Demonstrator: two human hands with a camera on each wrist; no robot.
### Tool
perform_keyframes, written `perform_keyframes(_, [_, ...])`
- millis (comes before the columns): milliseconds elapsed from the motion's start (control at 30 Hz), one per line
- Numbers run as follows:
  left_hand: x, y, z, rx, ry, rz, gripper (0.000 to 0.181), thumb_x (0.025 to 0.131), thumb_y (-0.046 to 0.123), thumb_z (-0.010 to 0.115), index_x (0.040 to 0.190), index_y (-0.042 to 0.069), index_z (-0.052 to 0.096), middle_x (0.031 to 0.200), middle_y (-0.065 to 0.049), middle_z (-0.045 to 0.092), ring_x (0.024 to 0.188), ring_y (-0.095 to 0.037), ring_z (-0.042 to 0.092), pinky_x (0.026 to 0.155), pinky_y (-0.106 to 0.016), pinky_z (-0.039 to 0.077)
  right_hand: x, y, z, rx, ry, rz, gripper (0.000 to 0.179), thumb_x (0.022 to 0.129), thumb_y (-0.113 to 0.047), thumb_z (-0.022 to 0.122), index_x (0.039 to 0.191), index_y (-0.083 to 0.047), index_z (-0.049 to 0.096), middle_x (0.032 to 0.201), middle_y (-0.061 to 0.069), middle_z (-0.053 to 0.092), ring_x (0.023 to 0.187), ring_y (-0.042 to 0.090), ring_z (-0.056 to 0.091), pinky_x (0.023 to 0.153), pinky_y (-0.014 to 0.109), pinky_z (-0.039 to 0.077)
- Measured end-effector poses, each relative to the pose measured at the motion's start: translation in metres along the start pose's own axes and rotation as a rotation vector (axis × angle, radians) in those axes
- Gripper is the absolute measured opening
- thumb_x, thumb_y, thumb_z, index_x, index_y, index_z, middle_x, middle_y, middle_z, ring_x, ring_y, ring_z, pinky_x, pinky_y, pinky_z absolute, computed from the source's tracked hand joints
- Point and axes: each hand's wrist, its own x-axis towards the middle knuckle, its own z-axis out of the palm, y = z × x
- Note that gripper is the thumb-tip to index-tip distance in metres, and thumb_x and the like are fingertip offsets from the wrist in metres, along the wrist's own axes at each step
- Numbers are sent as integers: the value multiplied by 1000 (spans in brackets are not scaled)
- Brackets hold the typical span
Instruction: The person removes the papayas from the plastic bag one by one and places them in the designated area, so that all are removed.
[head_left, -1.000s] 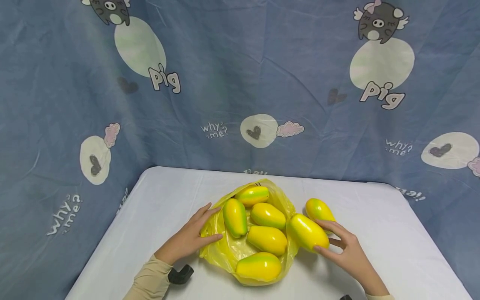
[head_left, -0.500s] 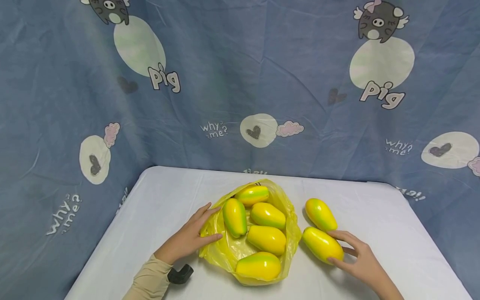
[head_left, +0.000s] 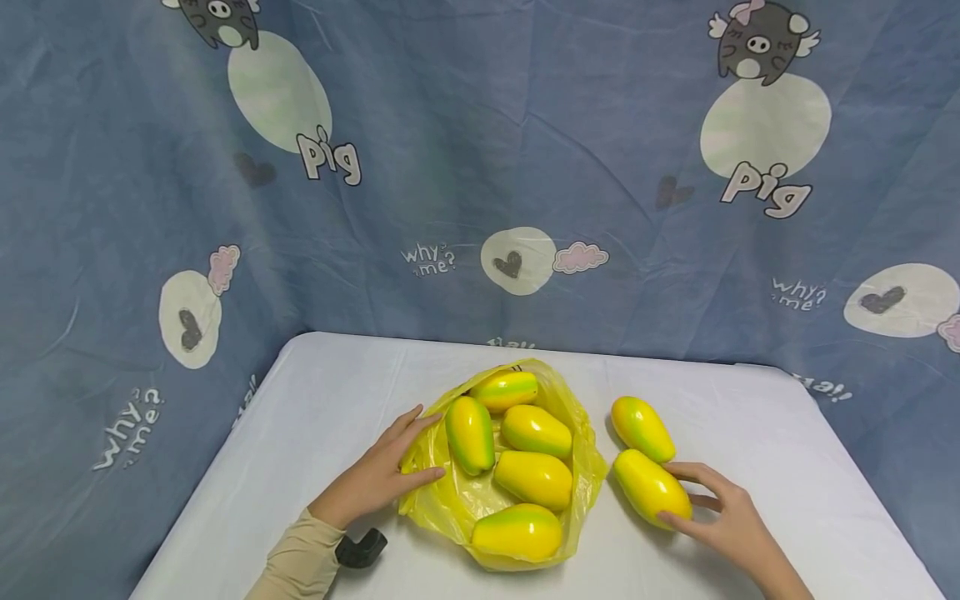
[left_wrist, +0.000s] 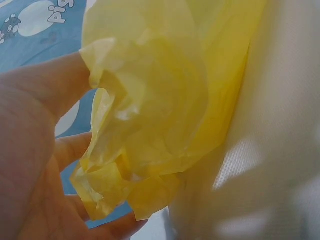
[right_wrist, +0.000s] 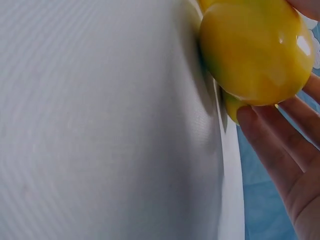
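Observation:
A thin yellow plastic bag (head_left: 442,500) lies wide open on the white table with several yellow-green papayas (head_left: 519,533) inside. At its left rim is my left hand (head_left: 378,475), fingers spread, thumb over the opening. The left wrist view has the crumpled bag edge (left_wrist: 115,185) between thumb and fingers, which stand apart. Right of the bag, my right hand (head_left: 723,512) holds a papaya (head_left: 651,487) by its near end, thumb on the near side and fingers on the far side. In the right wrist view that papaya (right_wrist: 255,50) fills the upper right. Another papaya (head_left: 642,428) lies just behind it.
The table (head_left: 810,467) is covered in smooth white cloth. Behind it hangs a blue curtain (head_left: 450,183) printed with pigs and words. A black curved piece (head_left: 362,550) sits at my left wrist, beside the beige sleeve (head_left: 300,558).
My right hand has moved right and towards me with its papaya, from the bag's right rim to the table in front of the other papaya. The left hand has stayed still.

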Motion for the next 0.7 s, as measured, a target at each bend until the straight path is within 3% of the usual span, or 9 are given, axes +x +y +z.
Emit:
perform_keyframes(433, [0, 1, 0, 0, 2, -6, 77, 94, 55, 71, 160, 36, 36, 173, -13, 19, 156, -42, 26, 116, -70, 35, 3, -3, -2, -27, 38, -2, 57, 74, -17, 94, 126, -16, 69, 122, 7, 72, 112, -22, 51, 79, 21, 61])
perform_keyframes(633, [0, 0, 1, 2, 0, -14, 78, 93, 55, 71, 160, 37, 35, 173, -13, 19, 156, -42, 26, 116, -71, 35, 6, -2, -2, -28, 74, -46, 57, 74, -12, 94, 125, -13, 70, 122, -9, 70, 115, -22, 51, 85, 12, 56])
perform_keyframes(700, [0, 0, 1, 2, 1, -15, 78, 93, 56, 71, 160, 38, 35, 173, -13, 19, 156, -42, 26, 116, -71, 34, 7, -1, -2, -24, 89, -63, 57, 73, -9, 94, 125, -12, 70, 122, -9, 70, 116, -21, 51, 88, 8, 53])
